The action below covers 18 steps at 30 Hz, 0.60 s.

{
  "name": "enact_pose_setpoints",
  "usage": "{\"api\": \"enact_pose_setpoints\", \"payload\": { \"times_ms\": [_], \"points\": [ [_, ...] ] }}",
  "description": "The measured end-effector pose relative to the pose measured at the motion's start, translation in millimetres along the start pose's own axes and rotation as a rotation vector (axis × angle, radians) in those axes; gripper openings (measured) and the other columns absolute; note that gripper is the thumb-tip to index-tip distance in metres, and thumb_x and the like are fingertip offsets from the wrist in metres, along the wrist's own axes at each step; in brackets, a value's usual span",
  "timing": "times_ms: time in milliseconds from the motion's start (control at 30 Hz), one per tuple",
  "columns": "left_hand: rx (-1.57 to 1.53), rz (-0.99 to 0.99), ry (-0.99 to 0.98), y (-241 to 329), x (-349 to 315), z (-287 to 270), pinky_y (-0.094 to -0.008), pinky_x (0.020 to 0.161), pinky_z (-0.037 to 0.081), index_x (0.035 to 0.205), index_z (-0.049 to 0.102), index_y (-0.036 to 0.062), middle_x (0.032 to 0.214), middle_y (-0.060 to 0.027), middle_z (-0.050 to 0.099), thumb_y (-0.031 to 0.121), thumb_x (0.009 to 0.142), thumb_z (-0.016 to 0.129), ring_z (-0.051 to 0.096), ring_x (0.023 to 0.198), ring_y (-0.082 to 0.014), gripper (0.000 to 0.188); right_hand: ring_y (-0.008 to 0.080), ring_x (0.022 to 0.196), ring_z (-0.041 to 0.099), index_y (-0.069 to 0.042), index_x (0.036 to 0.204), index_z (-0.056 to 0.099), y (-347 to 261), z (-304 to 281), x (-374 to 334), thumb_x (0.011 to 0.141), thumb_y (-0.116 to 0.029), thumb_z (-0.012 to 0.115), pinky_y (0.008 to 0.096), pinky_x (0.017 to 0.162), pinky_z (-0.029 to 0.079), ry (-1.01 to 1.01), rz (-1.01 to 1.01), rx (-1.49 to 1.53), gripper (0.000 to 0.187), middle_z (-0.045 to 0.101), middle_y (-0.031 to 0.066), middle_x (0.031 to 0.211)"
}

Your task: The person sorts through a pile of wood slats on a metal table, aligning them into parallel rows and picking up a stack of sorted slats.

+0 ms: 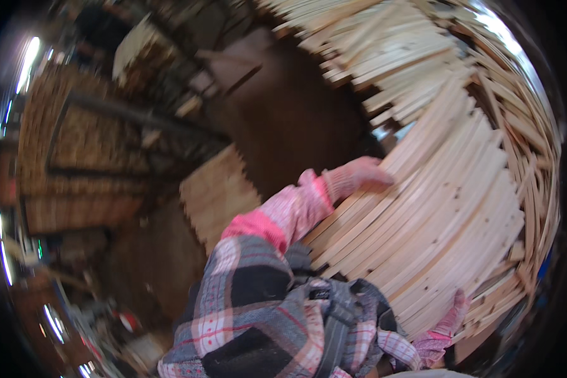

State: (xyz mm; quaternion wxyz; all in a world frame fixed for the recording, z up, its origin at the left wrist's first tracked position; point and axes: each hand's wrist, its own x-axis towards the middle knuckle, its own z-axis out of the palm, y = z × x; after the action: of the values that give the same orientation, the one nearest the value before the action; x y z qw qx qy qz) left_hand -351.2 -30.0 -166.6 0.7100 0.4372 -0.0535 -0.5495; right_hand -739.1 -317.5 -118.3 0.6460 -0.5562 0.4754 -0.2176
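Observation:
A wide row of pale wooden slats lies side by side in front of me, some with dark knots, their ends uneven. My left hand, in a pinkish glove, rests against the left outer side of the row with its fingers stretched over the edge slat. At the opposite side, low on the right, my right hand touches the outer slats, its gloved fingers straight and pointing away from me. Its palm is partly hidden. Pink patterned sleeves cover both forearms.
Beyond the row, more slats are piled at the upper right. Loose strips lie jumbled along the right rim. A small stack of slats is left of my arm. A dark metal frame stands before a large wood stack at far left.

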Motion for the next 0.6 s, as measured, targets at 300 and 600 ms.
{"api": "enact_pose_setpoints", "payload": {
  "times_ms": [300, 600],
  "points": [
    [-0.19, 0.501, 0.247, -11.6, -141.5, 9.2, -0.0317, 0.088, 0.054, 0.121, 0.062, -0.0008, 0.108, -0.0079, 0.069, 0.015, 0.08, 0.078, 0.067, 0.095, -0.0164, 0.047, 0.0267, 0.126, 0.051, -0.002, 0.152, 0.029, -93.1, 92.4, 49.4, 0.087, -0.02, 0.071, 0.0385, 0.11, 0.04, -0.583, -0.378, 0.051, 0.08, 0.048, 0.0148, 0.144],
    [-0.073, 0.79, 0.343, -31.3, -165.9, 20.2, -0.0303, 0.083, 0.054, 0.124, 0.062, 0.0, 0.105, -0.0056, 0.069, 0.027, 0.079, 0.081, 0.066, 0.091, -0.0143, 0.055, 0.0164, 0.104, 0.06, -0.001, 0.148, 0.036, -164.5, 122.9, 107.0, 0.086, -0.016, 0.067, 0.0291, 0.091, 0.049, -0.798, -0.571, -0.202, 0.071, 0.059, 0.0087, 0.125]
  ]
}}
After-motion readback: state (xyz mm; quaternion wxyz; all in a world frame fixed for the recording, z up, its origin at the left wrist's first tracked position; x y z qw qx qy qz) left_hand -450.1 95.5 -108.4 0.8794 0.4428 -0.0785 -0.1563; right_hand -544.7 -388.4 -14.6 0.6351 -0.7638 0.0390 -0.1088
